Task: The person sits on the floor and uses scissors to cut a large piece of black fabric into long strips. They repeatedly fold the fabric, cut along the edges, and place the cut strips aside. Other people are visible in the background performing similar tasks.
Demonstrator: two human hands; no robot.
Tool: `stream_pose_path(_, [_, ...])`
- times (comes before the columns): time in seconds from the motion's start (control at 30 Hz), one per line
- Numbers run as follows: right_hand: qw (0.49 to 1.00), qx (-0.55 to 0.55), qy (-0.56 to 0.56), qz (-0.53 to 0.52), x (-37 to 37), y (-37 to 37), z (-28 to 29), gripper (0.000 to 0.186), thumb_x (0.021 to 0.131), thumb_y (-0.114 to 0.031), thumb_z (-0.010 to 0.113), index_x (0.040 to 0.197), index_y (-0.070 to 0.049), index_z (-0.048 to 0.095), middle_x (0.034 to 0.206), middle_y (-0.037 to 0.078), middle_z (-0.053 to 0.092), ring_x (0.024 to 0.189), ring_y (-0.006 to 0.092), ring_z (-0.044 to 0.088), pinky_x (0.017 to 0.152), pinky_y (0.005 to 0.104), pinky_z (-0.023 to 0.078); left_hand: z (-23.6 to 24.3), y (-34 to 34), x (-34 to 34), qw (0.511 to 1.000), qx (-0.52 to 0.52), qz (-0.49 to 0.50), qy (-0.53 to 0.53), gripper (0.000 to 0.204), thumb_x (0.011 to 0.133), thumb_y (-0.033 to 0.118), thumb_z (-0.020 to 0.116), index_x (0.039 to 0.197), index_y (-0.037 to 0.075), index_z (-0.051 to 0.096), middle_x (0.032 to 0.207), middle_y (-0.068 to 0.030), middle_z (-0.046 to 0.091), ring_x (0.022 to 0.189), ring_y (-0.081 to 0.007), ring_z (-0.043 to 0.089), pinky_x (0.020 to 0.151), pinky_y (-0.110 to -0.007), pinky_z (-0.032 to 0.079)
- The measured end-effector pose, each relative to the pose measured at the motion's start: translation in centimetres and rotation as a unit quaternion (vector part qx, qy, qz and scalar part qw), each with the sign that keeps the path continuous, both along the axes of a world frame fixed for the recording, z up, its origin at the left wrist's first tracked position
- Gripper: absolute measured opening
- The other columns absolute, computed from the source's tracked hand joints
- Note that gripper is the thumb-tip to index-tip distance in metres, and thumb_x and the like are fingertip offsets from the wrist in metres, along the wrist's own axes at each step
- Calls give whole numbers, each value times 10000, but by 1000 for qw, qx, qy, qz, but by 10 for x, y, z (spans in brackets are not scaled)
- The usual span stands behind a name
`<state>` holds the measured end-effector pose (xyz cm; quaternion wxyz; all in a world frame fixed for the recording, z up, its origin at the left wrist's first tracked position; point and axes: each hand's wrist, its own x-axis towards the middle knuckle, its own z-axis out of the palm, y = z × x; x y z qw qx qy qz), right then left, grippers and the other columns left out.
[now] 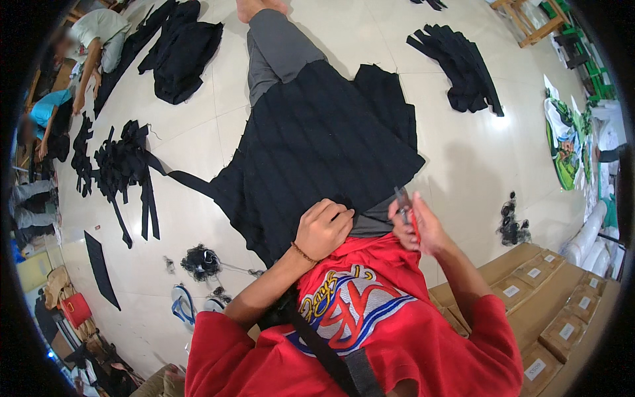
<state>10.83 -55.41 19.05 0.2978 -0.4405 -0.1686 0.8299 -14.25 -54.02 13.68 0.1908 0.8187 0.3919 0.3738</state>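
A large piece of black fabric (317,139) lies spread over my lap and outstretched legs. My left hand (324,229) is closed on the fabric's near edge, with fingers curled and pressed together. To its right, my right hand (424,226) grips a small pair of thread snips (401,200) with red on the handle. The snips' grey blades point up and away from me, beside the fabric's near right edge and apart from my left hand. Whether the blades are parted is too small to tell.
Black fabric strips (126,159) lie in a heap at left. More black cloth (185,56) and cut pieces (460,66) rest farther off. Thread tangles (202,262), sandals (182,306) and cardboard boxes (529,281) are near me. Two people (102,36) work at far left.
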Motion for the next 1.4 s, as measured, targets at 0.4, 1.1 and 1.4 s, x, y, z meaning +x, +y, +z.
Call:
stream_pose_path(0.4, [981, -164, -22, 102, -52, -16, 22, 475, 1029, -568, 317, 965, -123, 469, 586, -58, 317, 413, 52, 291, 322, 231, 221, 9, -4, -4, 996, 53, 17, -68, 163, 660, -13, 756, 804, 9, 681, 793, -67, 633, 692, -219, 628, 617, -318, 532])
stream_pose_path(1.1, [990, -91, -66, 86, -72, -16, 29, 384, 1070, -437, 289, 888, -117, 396, 568, -41, 323, 407, 57, 283, 303, 215, 251, 9, -2, -3, 994, 69, 8, -85, 151, 652, -16, 759, 781, 4, 683, 751, -68, 621, 654, -217, 619, 565, -310, 507])
stream_pose_path(1.4, [990, -83, -74, 87, -72, -19, 26, 394, 1069, -444, 286, 871, -119, 390, 564, -38, 324, 402, 62, 277, 300, 220, 246, 8, -4, -5, 995, 57, 11, -80, 165, 649, -13, 769, 790, 0, 684, 762, -74, 625, 667, -219, 624, 582, -313, 520])
